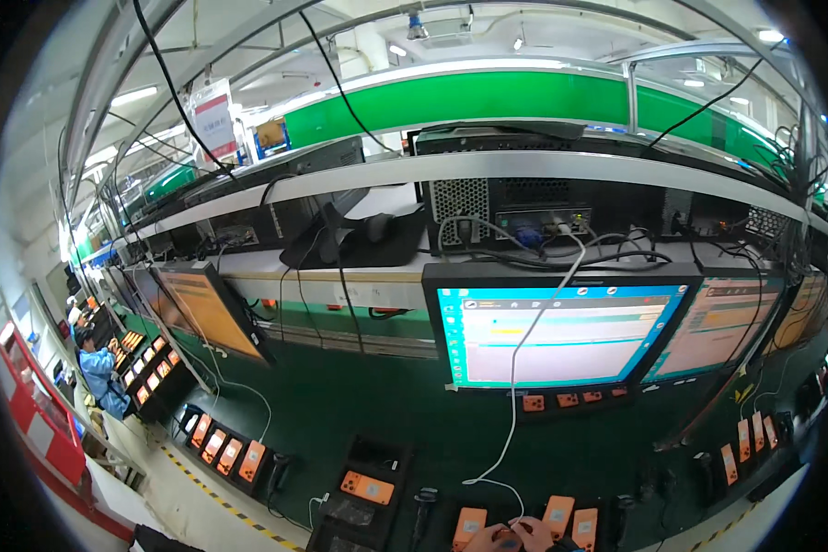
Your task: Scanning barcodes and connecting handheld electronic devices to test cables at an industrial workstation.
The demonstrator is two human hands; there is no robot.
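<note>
At the bottom edge, my left hand (490,540) is closed, its fingers curled round something orange that is mostly hidden. My right hand (532,533) touches it from the right and pinches the end of a white cable (506,448). This cable runs up across the front of a lit monitor (561,336). Left of my hands stands an orange phone (469,524). To the right are a second orange phone (557,513) and a third orange phone (584,528), all upright in a dark holder.
A black tray (357,506) with an orange phone (368,487) lies left of my hands, beside a black handheld scanner (423,508). More phones stand in a rack (221,448) on the left and another rack (750,442) on the right. A person in blue (103,377) works far left.
</note>
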